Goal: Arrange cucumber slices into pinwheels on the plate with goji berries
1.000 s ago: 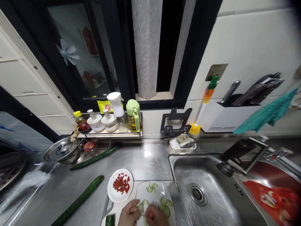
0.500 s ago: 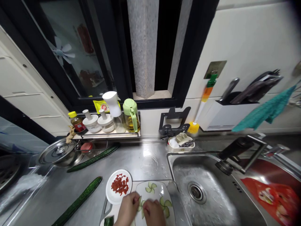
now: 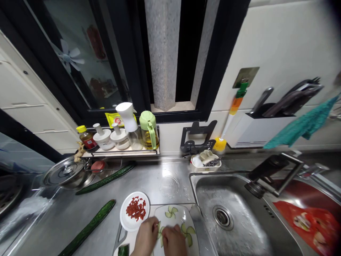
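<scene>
Both hands work low at the near edge of the steel counter (image 3: 66,213), over a white rectangular plate (image 3: 178,215) that sits just left of the sink (image 3: 239,199). The left hand (image 3: 145,240) has its fingers curled, thumb and forefinger pinched together on the cucumber slices (image 3: 160,230) at the plate's near left part. The right hand (image 3: 174,241) is bunched the same way, fingertips meeting the left hand's on those same slices; how much each hand grips I cannot tell, since the knuckles cover the contact. Two other groups of slices lie on the plate, fanned like pinwheels: one (image 3: 171,212) near its far edge, one (image 3: 188,232) toward its right edge.

Touching the plate's left side is a round white dish (image 3: 124,221) with red berries (image 3: 135,208) heaped in it. A cut cucumber stub (image 3: 123,250) shows at the bottom edge, beside the left wrist. A whole cucumber (image 3: 87,227) lies diagonally at the counter's near left, and another cucumber (image 3: 106,179) lies farther back, near a lidded steel pot (image 3: 65,172). Along the far edge stands a rack of bottles and jars (image 3: 119,137). Right of that, a small soap tray (image 3: 205,161) sits at the sink's far left corner, with a brush (image 3: 229,121) hanging on the wall above it
</scene>
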The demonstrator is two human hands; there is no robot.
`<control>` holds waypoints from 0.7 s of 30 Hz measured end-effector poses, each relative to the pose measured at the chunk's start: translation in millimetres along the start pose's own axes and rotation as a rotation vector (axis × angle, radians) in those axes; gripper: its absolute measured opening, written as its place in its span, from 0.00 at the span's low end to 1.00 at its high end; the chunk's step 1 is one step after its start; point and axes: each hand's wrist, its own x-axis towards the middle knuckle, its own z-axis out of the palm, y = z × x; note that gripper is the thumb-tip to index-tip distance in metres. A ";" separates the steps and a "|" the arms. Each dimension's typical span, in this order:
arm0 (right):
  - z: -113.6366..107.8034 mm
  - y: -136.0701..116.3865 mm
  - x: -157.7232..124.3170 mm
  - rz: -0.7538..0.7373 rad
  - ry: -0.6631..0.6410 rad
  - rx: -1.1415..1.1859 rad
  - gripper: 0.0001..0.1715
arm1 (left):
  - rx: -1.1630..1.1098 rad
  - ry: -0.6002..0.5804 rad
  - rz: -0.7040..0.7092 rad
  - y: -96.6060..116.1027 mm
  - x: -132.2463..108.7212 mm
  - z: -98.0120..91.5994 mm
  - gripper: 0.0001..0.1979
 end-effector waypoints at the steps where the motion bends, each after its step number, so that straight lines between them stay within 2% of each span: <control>1: -0.1 -0.9 0.6 0.013 -0.017 -0.006 0.16 | 0.020 0.008 0.006 -1.1 0.0 1.5 0.10; 5: -0.3 -5.3 2.3 0.050 -0.066 -0.034 0.16 | 0.068 0.012 -0.002 -6.2 0.6 7.2 0.13; 10: 1.7 -8.9 1.1 0.046 -0.049 -0.087 0.19 | 0.041 0.006 -0.023 -10.8 0.0 11.4 0.20; 15: 5.8 -7.4 1.1 0.035 -0.036 -0.125 0.20 | 0.052 0.012 0.020 -9.2 -2.0 10.5 0.18; 21: 9.9 -3.5 -1.4 -0.023 -0.004 -0.129 0.17 | 0.094 0.036 0.015 -6.1 -5.3 11.2 0.16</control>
